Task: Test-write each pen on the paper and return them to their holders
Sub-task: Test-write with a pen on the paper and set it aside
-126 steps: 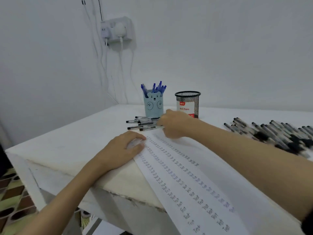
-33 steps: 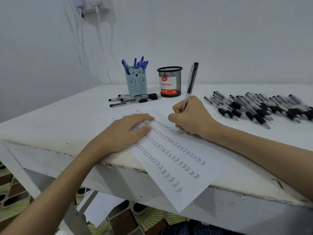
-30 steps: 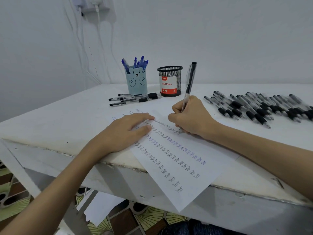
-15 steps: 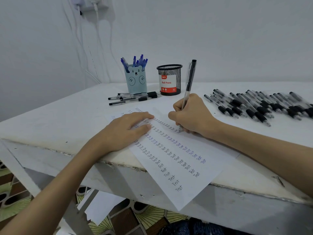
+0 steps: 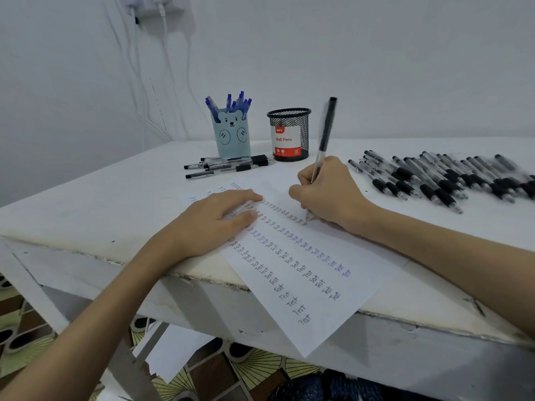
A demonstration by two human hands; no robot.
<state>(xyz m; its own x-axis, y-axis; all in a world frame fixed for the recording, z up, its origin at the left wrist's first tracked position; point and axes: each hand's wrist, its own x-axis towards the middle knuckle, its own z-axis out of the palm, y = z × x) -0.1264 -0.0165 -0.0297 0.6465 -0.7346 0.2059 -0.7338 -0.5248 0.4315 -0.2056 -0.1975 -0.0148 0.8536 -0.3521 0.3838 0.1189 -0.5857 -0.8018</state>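
- A white wall (image 5: 376, 53) backs a white table (image 5: 101, 204); a socket with plugged-in chargers (image 5: 150, 4) sits at the top left, with cables hanging down the wall. Patterned floor tiles (image 5: 26, 342) show beneath the table's front edge.
- The left hand (image 5: 211, 221) lies flat on the left part of the paper (image 5: 333, 256), fingers straight and relaxed, pressing the sheet down; its grip holds nothing.
- The paper lies slanted across the table, its near corner hanging over the front edge. Rows of small handwritten words run along it, some in black ink, some in blue.
- Behind the left hand, a loose cluster of black pens (image 5: 228, 164) lies on the table, just in front of the holders.
- A light blue bear-faced holder (image 5: 231, 137) stands upright near the back, with blue pens (image 5: 231, 104) sticking out of it.
- Just to its right stands a black mesh holder (image 5: 289, 134) with a red-and-white "Ball Pens" label; whether anything is inside cannot be told.
- The right hand (image 5: 330, 192) has its fingers curled round a black-capped pen (image 5: 325, 134), the grip closed on the barrel. The pen stands nearly upright, blurred at the top, its tip touching the paper at the upper end of a row of writing.
- On the far right, many black pens (image 5: 445, 178) lie side by side on the table, well apart from the paper.
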